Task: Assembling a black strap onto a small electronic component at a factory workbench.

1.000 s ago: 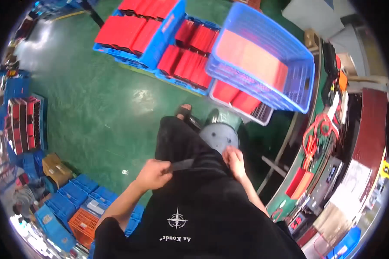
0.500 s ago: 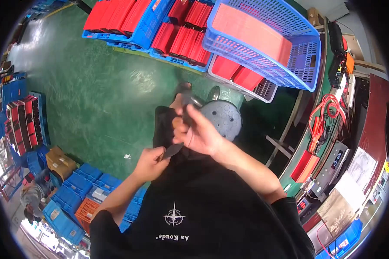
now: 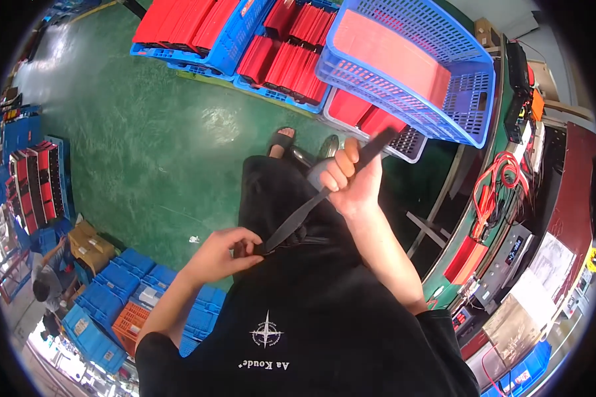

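Black strap (image 3: 294, 224) slants upward, gripped in the right hand (image 3: 355, 177). Left hand (image 3: 226, 254) pinches it beside the black shirt (image 3: 331, 304).

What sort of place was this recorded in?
Probably a factory or workshop floor: a blue crate packed with red parts, a workbench strewn with red cables and equipment, and blue bins grouped around an orange crate.

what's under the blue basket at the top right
A grey crate holding red pieces shows beneath the blue basket. The basket hides its far part, and the dark strap a little more; what's there can't be seen.
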